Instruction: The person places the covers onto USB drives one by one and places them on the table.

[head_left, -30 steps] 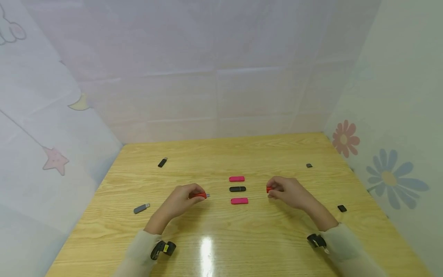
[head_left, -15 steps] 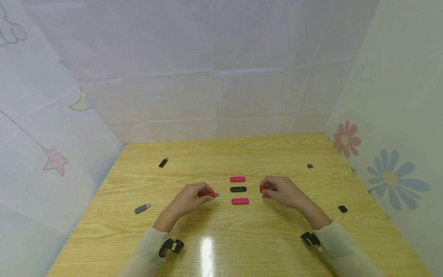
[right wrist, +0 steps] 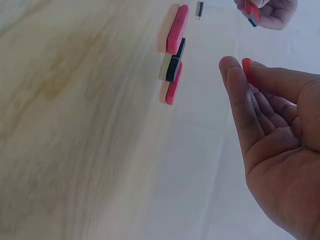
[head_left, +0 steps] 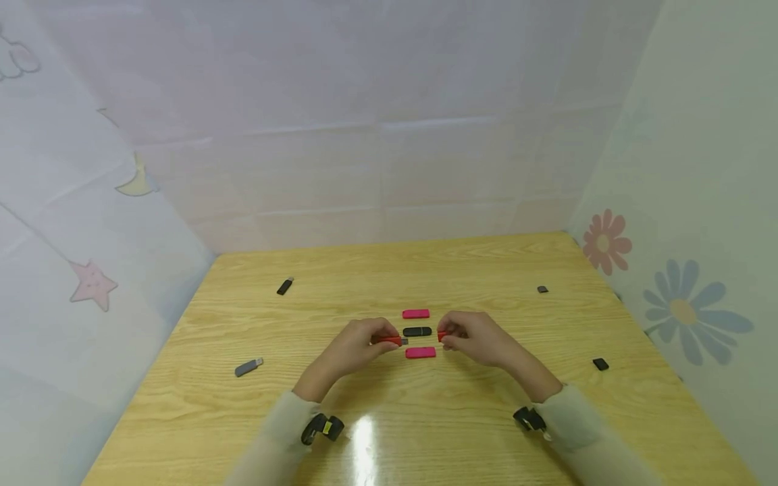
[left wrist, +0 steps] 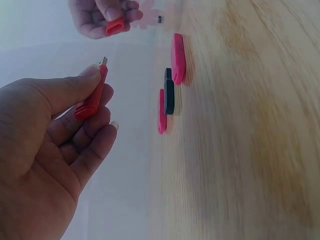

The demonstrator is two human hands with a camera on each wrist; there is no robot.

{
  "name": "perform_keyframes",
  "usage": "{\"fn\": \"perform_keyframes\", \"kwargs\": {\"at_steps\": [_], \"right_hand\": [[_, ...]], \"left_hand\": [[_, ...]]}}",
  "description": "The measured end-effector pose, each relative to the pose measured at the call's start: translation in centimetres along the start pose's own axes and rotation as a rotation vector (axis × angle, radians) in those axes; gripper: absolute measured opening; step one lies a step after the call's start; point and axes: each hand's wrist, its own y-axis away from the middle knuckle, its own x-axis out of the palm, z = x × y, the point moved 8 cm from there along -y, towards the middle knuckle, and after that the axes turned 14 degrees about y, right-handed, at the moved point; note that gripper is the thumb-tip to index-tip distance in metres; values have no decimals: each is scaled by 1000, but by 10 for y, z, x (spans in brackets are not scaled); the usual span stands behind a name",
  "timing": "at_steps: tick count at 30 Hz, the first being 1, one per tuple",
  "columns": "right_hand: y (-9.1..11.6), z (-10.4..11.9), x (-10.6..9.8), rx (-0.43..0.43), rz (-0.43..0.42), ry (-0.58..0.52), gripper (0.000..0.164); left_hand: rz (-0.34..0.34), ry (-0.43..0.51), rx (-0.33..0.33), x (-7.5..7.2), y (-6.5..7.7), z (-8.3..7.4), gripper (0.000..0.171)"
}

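Note:
My left hand (head_left: 358, 345) pinches a red USB stick (left wrist: 93, 95) between thumb and fingers, its bare metal plug pointing right. Facing it, my right hand (head_left: 474, 337) holds a small red cap (left wrist: 115, 26) whose hollow end shows in the left wrist view. A short gap parts plug and cap, and both are held above the table. Around that gap lie a pink USB stick (head_left: 416, 314), a black USB stick (head_left: 417, 331) and a second pink USB stick (head_left: 421, 352), stacked in a column with their caps on.
On the left of the wooden table (head_left: 389, 432) lie a black uncapped USB stick (head_left: 285, 286) and a grey uncapped one (head_left: 248, 367). Two small dark caps, a far cap (head_left: 542, 289) and a near cap (head_left: 600, 364), lie on the right. Papered walls border the table.
My left hand has moved right with the red USB stick, and my right hand has moved left with the red cap. The gap between them has shrunk. Things on the table stay put.

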Motion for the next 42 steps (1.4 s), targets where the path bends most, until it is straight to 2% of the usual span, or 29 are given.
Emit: {"fn": "perform_keyframes", "kwargs": {"at_steps": [7, 21, 27, 35, 42], "right_hand": [[-3, 7, 2, -18, 2, -8, 11], [-6, 13, 5, -40, 0, -11, 10], [-7, 18, 5, -56, -12, 8, 10], [-9, 25, 5, -81, -8, 23, 22], [-11, 25, 8, -70, 3, 21, 15]], "left_hand": [[0, -3, 51, 5, -6, -8, 13], [0, 8, 84, 8, -10, -14, 13], [15, 13, 77, 11, -12, -14, 14], [24, 14, 88, 14, -15, -15, 14], [26, 7, 88, 14, -15, -18, 15]]}}
